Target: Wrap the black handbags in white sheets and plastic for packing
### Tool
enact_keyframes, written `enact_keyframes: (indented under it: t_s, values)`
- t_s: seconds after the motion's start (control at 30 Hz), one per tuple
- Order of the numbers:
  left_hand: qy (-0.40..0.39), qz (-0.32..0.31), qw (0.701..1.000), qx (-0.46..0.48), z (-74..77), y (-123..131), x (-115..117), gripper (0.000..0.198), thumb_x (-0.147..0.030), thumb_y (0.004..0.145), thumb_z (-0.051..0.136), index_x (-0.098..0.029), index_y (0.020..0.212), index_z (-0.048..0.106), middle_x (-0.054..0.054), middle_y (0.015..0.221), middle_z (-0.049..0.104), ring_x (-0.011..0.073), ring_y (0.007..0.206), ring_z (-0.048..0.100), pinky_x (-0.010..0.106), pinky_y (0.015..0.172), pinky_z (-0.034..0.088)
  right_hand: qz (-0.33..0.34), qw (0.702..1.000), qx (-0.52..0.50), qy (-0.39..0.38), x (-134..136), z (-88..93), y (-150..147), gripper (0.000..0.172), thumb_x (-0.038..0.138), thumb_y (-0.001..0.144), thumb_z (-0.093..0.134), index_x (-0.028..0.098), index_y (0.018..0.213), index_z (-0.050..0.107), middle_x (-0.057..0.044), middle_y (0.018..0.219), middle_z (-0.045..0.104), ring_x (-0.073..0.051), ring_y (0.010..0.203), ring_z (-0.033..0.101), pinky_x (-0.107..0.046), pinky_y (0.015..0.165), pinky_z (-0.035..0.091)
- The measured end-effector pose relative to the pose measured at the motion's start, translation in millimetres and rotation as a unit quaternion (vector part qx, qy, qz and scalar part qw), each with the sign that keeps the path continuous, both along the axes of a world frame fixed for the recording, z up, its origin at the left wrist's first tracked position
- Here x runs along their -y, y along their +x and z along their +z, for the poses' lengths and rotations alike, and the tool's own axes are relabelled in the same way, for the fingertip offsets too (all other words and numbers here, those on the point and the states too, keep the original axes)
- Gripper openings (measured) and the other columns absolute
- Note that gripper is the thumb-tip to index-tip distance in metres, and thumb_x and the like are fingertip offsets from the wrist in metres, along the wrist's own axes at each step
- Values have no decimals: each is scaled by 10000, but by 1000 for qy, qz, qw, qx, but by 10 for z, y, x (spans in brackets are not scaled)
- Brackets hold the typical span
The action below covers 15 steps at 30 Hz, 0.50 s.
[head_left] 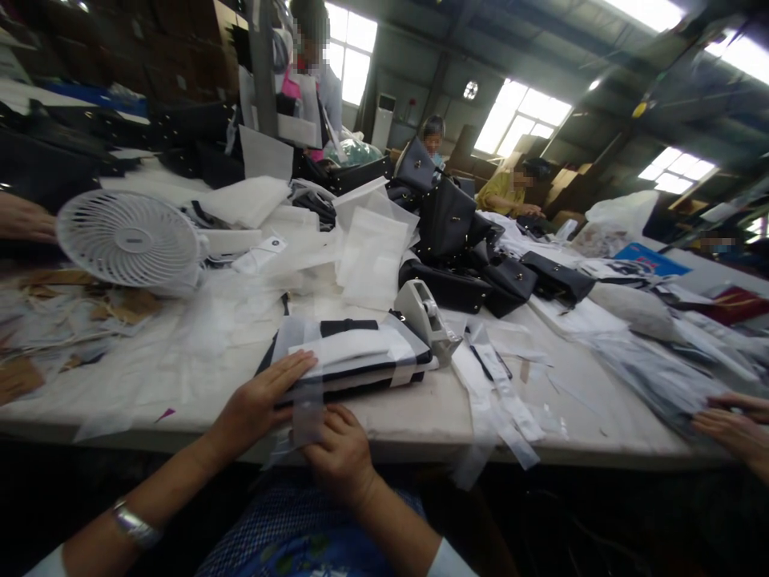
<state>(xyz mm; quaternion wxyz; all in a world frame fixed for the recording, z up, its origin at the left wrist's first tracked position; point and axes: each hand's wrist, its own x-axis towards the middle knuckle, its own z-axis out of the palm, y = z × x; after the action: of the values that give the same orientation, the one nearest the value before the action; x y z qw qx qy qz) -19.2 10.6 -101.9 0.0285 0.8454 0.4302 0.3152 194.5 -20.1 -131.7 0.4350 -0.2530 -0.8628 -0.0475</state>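
A flat black bag (372, 385), wrapped in white and translucent sheeting, lies near the table's front edge. My left hand (261, 397) grips its near left corner, fingers laid together across the top and thumb at the front side. A translucent plastic strip (309, 405) passes over that end and hangs down in front. The curled fingers of my right hand (342, 449) hold its lower end just beyond the table edge; the fingertips are partly hidden. Behind the bag's right end stands a grey tape dispenser (424, 316), close against it.
Translucent strips (493, 393) hang over the table edge to the right. A white fan (129, 239) stands at left. White sheets (372, 248) and black handbags (448, 216) are piled behind. Other people's hands (736, 429) work at the right and left edges.
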Motion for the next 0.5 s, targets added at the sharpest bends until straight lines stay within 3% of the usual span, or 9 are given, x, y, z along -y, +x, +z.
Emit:
enact_keyframes:
  t_s: [0.13,0.27,0.5]
  values:
    - [6,-1,1000,2,9,7,2,723,-117,916,560,-248,1592,341,74,1627,433,237,1475,437,392,1187,425,20,1000,-12,-1,47,90,55,150,194,1023,590,221,928,703,29,822,761,-136,798,672,-340,1009,504]
    - [12,-1,1000,6,-19,12,6,760,-83,894,554,-254,1599,328,64,1638,415,236,1491,409,400,1191,413,56,998,-4,-12,180,154,149,243,197,1088,468,205,1019,701,18,957,797,-96,922,723,-317,1093,473]
    - [26,4,999,19,-76,32,17,715,-134,946,580,-251,1603,322,77,1622,441,236,1483,424,404,1182,421,49,994,-76,63,335,-26,170,292,263,1075,532,264,853,723,112,854,802,-54,744,757,-269,1140,473]
